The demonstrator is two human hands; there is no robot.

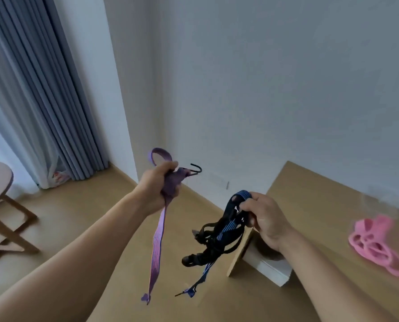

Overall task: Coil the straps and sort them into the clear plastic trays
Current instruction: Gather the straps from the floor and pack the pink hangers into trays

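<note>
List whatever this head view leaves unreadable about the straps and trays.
Purple strap: head view, its gathered part is hidden inside the left hand.
Dark blue strap bundle: head view, tangled and blurred below the right hand; strap count unclear.
Pink strap: head view, blurred, cut by the right edge.
Clear trays: none distinguishable.

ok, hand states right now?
Left hand: grips the purple strap.
Right hand: grips the tangled blue and black straps.
</note>
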